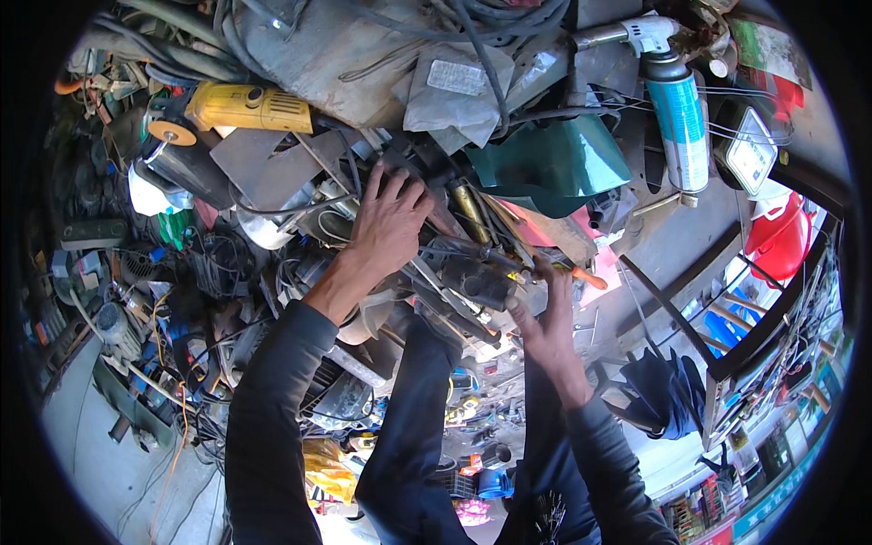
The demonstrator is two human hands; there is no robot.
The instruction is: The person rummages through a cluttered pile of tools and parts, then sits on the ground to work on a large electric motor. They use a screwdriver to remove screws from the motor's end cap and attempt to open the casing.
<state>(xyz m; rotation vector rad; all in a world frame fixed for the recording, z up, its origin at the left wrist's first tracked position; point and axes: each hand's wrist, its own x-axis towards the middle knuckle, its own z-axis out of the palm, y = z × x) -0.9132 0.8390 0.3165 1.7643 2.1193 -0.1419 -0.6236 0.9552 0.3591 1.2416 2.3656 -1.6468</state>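
Observation:
My left hand (389,222) lies over the cluttered bench with its fingers spread. Its fingertips touch a dark metal part (420,165) beside a brass-coloured tube (470,216). To the right, my right hand (552,338) has its thumb and fingers curved about the right end of a dark, roughly cylindrical part (477,282). Its exact kind is unclear, and my fingers hide some of that end. Long metal rods (438,289) lie between my hands. A screwdriver with an orange handle (589,277) rests just past my right fingertips.
A yellow angle grinder (250,107) lies at the far left. Behind are a green curved sheet (554,159) and a blowtorch on a blue-and-white gas can (677,123). A red bucket (779,238) stands right, near a dark metal frame (727,359). Tangled cables and parts crowd the left.

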